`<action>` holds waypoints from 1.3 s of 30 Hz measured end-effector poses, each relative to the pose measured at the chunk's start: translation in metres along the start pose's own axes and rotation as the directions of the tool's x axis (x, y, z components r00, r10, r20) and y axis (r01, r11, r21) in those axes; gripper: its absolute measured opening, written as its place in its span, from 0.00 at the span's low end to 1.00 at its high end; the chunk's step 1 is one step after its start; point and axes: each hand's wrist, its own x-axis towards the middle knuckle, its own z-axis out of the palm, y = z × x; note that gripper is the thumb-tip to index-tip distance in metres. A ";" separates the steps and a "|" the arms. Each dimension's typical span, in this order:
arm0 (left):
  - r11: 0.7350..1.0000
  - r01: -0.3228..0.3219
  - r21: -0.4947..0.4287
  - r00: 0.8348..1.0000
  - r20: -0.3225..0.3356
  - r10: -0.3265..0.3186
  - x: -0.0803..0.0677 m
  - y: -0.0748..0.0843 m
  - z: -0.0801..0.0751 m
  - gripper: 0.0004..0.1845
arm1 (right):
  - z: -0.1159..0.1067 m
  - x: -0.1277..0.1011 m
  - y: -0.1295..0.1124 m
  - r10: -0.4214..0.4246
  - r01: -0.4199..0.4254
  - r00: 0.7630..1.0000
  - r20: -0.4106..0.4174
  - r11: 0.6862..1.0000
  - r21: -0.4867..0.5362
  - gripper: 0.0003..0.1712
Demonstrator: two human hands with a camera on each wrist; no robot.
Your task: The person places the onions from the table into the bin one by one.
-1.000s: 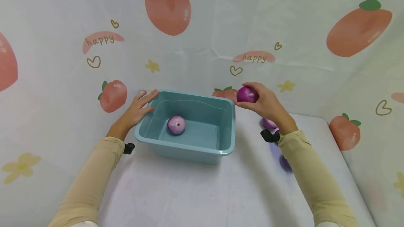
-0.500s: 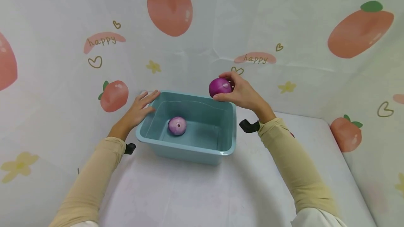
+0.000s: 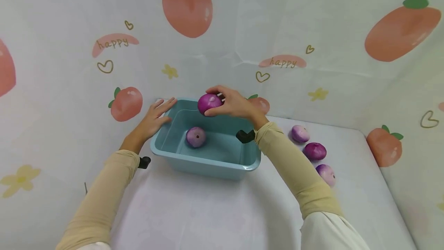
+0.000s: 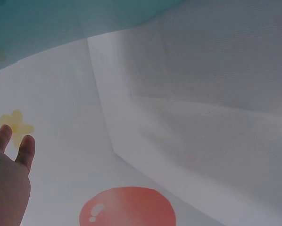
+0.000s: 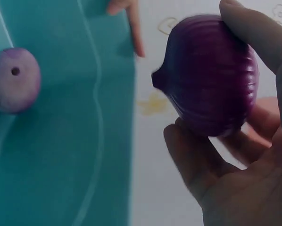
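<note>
**Red onion held over the far edge of the tub**

The right hand grips a dark red onion, fingers and thumb curled round it, above the far rim of a teal tub that stands near the table's far left corner. In the right wrist view the onion's pointed tip faces left, toward the tub, so its tip-to-root axis lies roughly level rather than upright.

The left hand rests on the tub's far left corner with fingers straight and spread, gripping nothing.

A paler onion lies on the tub floor toward its left side, its end with a small hole facing up and toward the camera.

Three more onions lie in a row on the white table by its right edge, well apart from the tub.
</note>
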 end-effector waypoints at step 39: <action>0.999 0.036 0.002 0.999 0.007 -0.036 -0.002 0.001 0.002 0.36 | 0.121 0.054 0.029 0.155 -0.055 0.789 0.595 0.982 -0.183 0.43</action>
